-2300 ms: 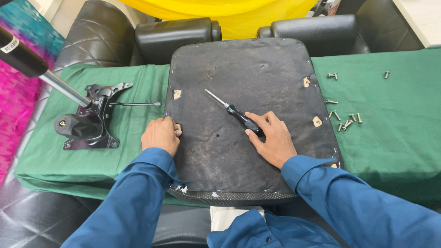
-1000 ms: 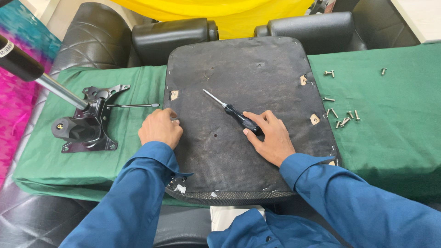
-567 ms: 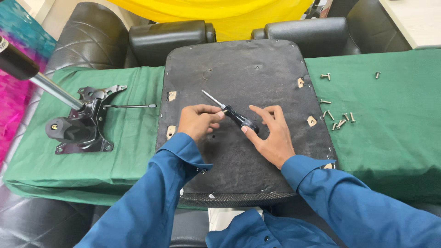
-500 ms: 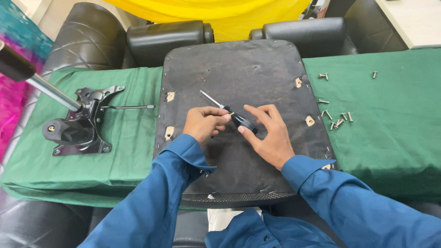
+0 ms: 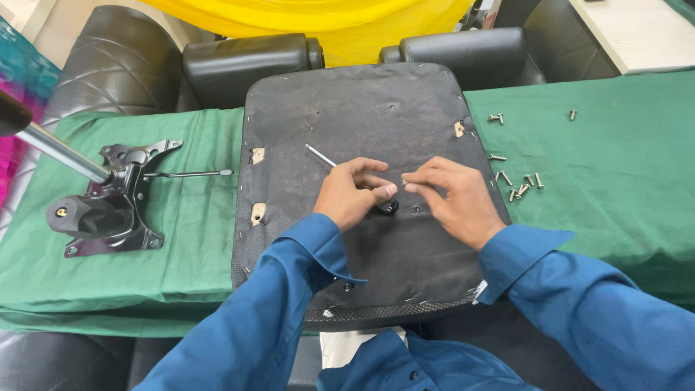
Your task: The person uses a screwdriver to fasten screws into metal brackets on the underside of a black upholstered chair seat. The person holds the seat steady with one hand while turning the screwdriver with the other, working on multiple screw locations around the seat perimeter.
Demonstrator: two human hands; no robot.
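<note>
- The left hand (image 5: 352,194) is curled around the black handle of a screwdriver (image 5: 346,171), whose thin metal shaft points toward 10 o'clock across the upturned chair seat base (image 5: 355,108).
- The right hand (image 5: 452,199) is pinched at the fingertips at about 3 o'clock of the left hand, very near it; it seems to hold something tiny (too small to tell whether it is a screw).
- The seat base lies underside up in the middle of the green-covered worktop (image 5: 615,166), with two small pale mounting tabs (image 5: 257,185) along its edge at 9 o'clock and one more tab (image 5: 459,129) toward 2 o'clock.
- Loose screws (image 5: 521,185) lie scattered on the cloth at 3 o'clock of the seat base, with two more further up toward 1 o'clock.
- A black metal tilt mechanism (image 5: 108,210) with its chrome gas cylinder (image 5: 58,148) rests well apart at 9 o'clock.
- Judging from this pose, doing the step well means keeping the screwdriver grip firm but low on the handle, bringing the tip squarely to whatever the pinch presents, and holding both wrists braced on the fabric so that nothing small drops and rolls away.
</note>
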